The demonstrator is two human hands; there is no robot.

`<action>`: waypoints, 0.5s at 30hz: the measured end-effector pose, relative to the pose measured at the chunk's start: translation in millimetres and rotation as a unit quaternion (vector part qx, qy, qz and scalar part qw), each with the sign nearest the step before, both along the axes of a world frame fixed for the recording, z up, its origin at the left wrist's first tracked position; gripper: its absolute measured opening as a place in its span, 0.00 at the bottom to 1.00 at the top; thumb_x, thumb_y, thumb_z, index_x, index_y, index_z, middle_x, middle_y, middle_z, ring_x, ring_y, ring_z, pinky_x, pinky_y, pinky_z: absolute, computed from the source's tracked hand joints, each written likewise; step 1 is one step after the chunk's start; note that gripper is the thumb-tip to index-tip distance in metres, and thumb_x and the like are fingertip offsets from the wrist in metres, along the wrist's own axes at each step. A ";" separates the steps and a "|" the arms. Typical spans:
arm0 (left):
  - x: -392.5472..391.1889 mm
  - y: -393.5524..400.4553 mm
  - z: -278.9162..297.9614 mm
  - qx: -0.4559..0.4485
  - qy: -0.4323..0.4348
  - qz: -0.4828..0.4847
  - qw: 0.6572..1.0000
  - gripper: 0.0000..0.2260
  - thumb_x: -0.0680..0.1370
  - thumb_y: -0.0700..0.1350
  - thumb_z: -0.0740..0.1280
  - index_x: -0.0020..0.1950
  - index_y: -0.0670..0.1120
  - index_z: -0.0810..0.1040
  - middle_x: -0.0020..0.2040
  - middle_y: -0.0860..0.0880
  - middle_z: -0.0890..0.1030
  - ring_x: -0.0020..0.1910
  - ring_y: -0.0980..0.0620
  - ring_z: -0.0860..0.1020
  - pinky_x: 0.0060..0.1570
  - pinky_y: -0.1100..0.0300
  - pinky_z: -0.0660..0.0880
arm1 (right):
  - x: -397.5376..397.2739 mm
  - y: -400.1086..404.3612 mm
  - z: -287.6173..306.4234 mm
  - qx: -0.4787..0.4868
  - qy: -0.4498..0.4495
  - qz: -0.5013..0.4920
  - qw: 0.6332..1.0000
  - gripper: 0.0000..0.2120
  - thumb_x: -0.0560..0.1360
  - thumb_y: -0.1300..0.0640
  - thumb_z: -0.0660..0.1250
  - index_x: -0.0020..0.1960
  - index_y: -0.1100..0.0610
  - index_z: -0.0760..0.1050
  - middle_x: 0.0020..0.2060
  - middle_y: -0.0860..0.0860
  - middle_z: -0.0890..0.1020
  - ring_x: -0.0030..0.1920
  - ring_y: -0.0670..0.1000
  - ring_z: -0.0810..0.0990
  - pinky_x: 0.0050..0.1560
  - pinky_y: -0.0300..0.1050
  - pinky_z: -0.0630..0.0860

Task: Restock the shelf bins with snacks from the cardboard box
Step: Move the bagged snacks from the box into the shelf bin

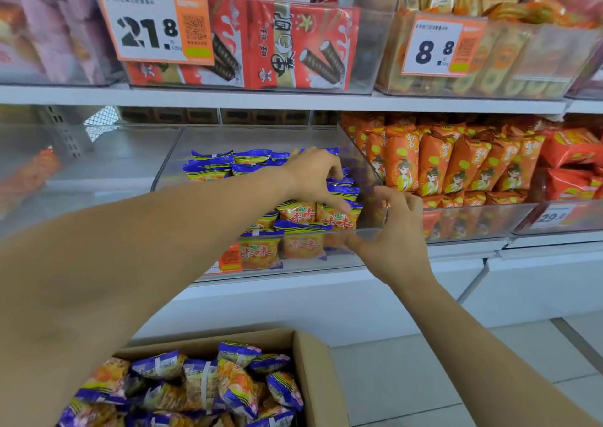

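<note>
A clear plastic bin (261, 139) on the middle shelf holds several blue-and-orange snack packets (297, 214). My left hand (313, 175) reaches into the bin from the left. Its fingers and thumb are curled around the tops of a few upright packets near the bin's right wall. My right hand (394, 231) grips the bin's front right corner, thumb on the rim and fingers against the front wall. The open cardboard box (313, 361) stands on the floor below, filled with the same packets (202, 384). My left forearm hides part of the box.
To the right a bin of orange packets (456, 165) touches the bin I hold. The shelf above (293, 100) carries red wafer packs (293, 45) and price tags. Left of my bin stands another clear bin (98, 165). White floor tiles (424, 377) lie right of the box.
</note>
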State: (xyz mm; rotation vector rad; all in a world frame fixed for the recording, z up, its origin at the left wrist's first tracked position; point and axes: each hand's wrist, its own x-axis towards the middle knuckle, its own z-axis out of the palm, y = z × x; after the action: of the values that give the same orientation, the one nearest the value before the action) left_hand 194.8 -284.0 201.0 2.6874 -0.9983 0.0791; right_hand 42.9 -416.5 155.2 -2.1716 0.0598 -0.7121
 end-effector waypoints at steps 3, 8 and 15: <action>-13.0 12.6 10.0 -0.122 -0.040 0.010 0.992 0.13 0.74 0.57 0.73 0.49 0.48 0.83 0.47 0.54 0.83 0.50 0.53 0.78 0.60 0.46 0.73 | -3.6 -1.0 3.4 -0.003 0.008 0.006 1.000 0.40 0.62 0.58 0.85 0.69 0.60 0.71 0.60 0.51 0.67 0.47 0.21 0.67 0.44 0.16 0.63; -94.2 50.3 23.3 -0.310 -0.059 -0.013 0.949 0.04 0.77 0.43 0.69 0.42 0.45 0.81 0.38 0.52 0.81 0.35 0.59 0.74 0.39 0.69 0.70 | -10.2 6.8 9.5 -0.024 -0.069 -0.045 0.996 0.19 0.69 0.63 0.76 0.58 0.58 0.77 0.55 0.52 0.75 0.54 0.49 0.76 0.48 0.22 0.66; -168.5 108.0 -15.5 -0.333 0.141 -0.049 0.931 0.03 0.79 0.39 0.71 0.45 0.41 0.82 0.36 0.46 0.82 0.33 0.57 0.75 0.33 0.60 0.73 | -32.0 52.4 -6.8 -0.170 0.369 0.312 0.859 0.11 0.72 0.47 0.76 0.50 0.49 0.79 0.41 0.43 0.83 0.40 0.42 0.81 0.47 0.43 0.80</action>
State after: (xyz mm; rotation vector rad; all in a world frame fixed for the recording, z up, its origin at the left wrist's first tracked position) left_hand 26.3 -176.0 185.5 1.9600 -0.8231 0.0079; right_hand 10.9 -364.1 148.4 -2.4685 -0.3867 0.5362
